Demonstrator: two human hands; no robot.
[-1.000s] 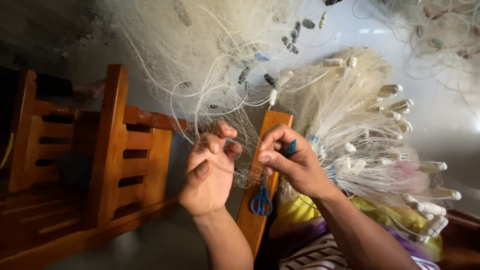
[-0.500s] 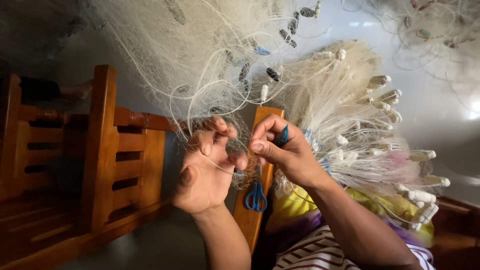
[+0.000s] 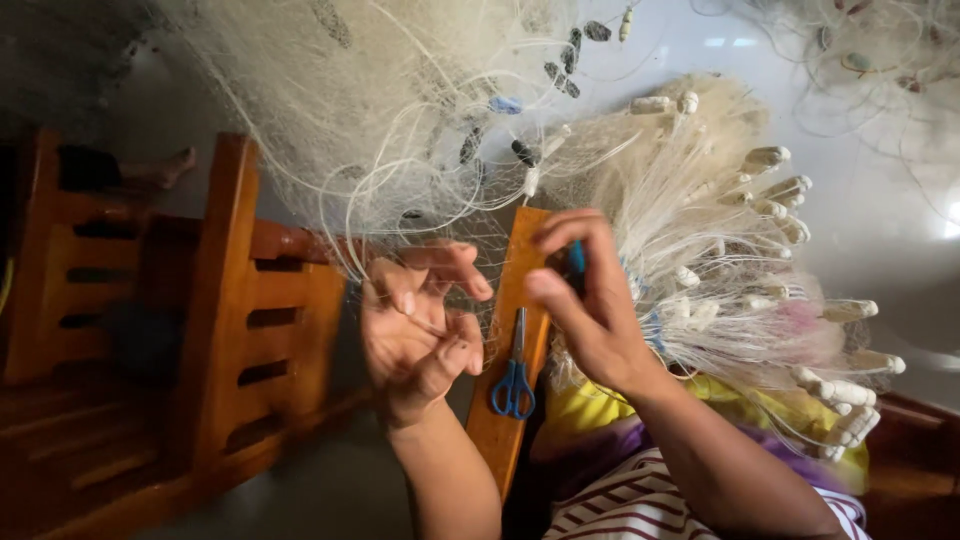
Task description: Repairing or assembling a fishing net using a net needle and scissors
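Since a moment ago your hands have drawn a little apart, and the left one has loosened from its pinch, with the fingers now spread and curled.

At the far left stand the wooden chairs (image 3: pixel 250 330), dark orange, slatted, and beyond their backs a bare foot (image 3: pixel 165 168) of another person shows.

Your left hand (image 3: pixel 415 325) is raised before the fishing net (image 3: pixel 400 130), palm turned toward you, fingers half open; fine strands of the mesh run across the fingertips, though you cannot tell whether any is truly gripped.

Just right of it leans a wooden plank (image 3: pixel 505 420), upright and slightly tilted, with small blue scissors (image 3: pixel 513 372) hanging on its face.

Your right hand (image 3: pixel 590 310) is closed in a narrow pinch on a small blue netting needle (image 3: pixel 577 258), of which only a bit shows between thumb and fingers, right against the plank's upper part.

Farther right, the net gathers into a thick bundle edged with pale floats (image 3: pixel 780 190), draped over yellow cloth (image 3: pixel 600 410) on your lap. Dark sinkers (image 3: pixel 560 75) hang in the mesh above.
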